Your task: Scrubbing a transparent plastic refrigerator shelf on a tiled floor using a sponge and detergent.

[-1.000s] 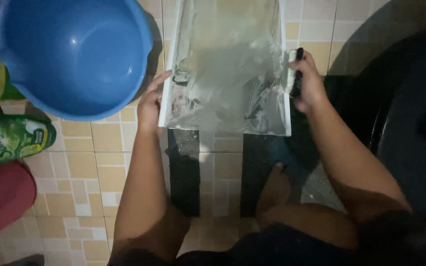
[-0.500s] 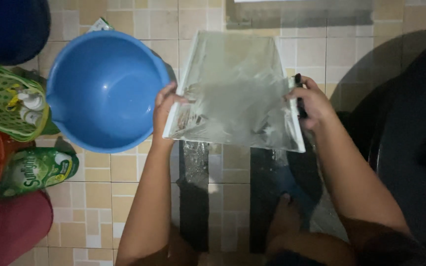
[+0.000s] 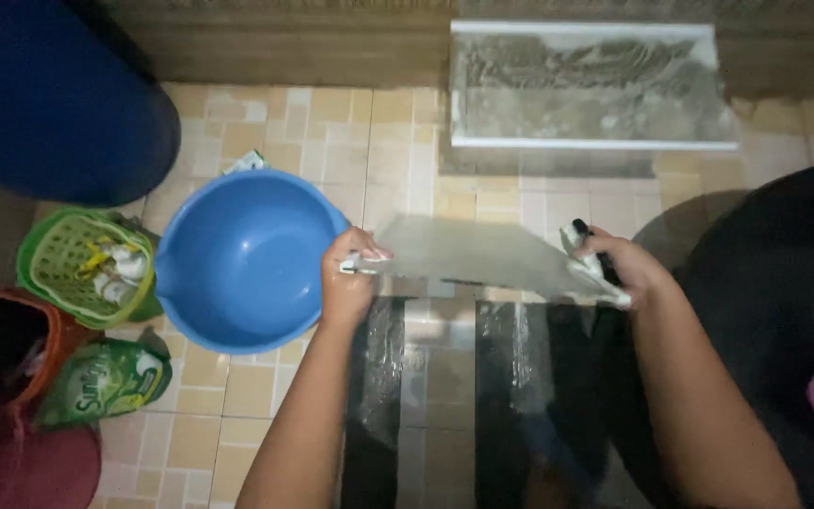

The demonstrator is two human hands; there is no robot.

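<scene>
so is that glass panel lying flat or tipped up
Tipped up. The glass panel shows nearly edge-on as a thin wedge, lifted off the floor, with the left hand and right hand gripping its side edges.

The basin [image 3: 242, 259] is bright blue, and the big drum [image 3: 54, 99] in the corner a darker blue. The small basket [image 3: 82, 269] is lime green with an open grid pattern. The soap pouch [image 3: 105, 382] is green with yellow patches. The bucket [image 3: 7, 405] is dark red. The floor tiles [image 3: 266, 377] form a beige and cream check. The glass panel [image 3: 487, 256] is greyish with white edging and soapy streaks. The tub [image 3: 784, 311] is black.
</scene>
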